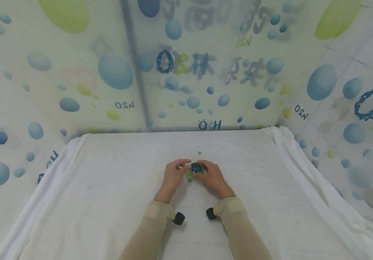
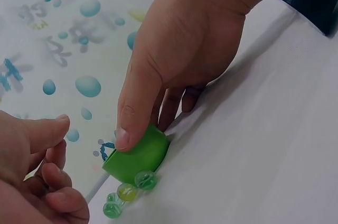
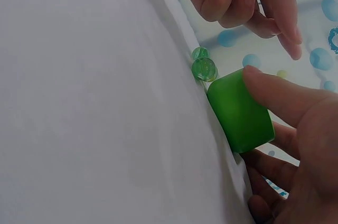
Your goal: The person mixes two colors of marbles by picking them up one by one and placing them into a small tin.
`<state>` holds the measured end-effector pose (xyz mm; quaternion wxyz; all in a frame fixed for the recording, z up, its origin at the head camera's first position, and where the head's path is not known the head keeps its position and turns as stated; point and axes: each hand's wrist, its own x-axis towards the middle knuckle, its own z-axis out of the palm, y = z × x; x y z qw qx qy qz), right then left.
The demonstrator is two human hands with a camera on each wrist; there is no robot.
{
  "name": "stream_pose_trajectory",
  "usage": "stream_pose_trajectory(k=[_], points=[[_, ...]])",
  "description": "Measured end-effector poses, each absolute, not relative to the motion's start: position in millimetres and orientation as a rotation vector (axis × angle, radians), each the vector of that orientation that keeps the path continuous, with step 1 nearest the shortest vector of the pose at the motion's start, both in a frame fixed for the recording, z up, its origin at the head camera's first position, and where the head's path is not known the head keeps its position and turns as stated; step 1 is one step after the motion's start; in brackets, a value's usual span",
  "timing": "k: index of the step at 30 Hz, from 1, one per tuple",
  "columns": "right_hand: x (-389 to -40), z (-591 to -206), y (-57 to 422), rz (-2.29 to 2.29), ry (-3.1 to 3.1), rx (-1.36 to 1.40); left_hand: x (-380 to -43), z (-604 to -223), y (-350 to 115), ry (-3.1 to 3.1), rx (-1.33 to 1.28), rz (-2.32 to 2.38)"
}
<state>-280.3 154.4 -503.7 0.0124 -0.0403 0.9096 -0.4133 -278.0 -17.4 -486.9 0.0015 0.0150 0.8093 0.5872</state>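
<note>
A small green cup (image 2: 138, 161) stands on the white cloth, its mouth dark blue with bright glints in the head view. My right hand (image 1: 215, 177) grips it from the right, thumb on the near side and fingers behind. On the other side is my left hand (image 1: 172, 176), fingers partly bent and fingertips close to the rim, nothing visible between them. Several clear green marbles (image 3: 204, 69) lie bunched against the cup's base, one of them a yellow-green marble (image 2: 127, 192). Farther back, a single small green marble (image 1: 199, 153) sits behind the cup.
The white cloth (image 1: 115, 195) covers the whole table and hangs in folds at both sides. Behind it rises a pale curtain (image 1: 186, 94) printed with blue and green bubbles, with similar panels left and right. A dark camera (image 1: 178, 218) is strapped on each wrist.
</note>
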Motion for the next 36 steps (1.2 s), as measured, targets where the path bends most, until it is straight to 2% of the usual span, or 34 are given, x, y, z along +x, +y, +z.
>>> stream_pose_trajectory(k=[36], points=[[-279.9, -502.9, 154.5, -1.293, 2.839, -0.162, -277.8, -489.6, -28.6, 2.491, -0.023, 1.735]])
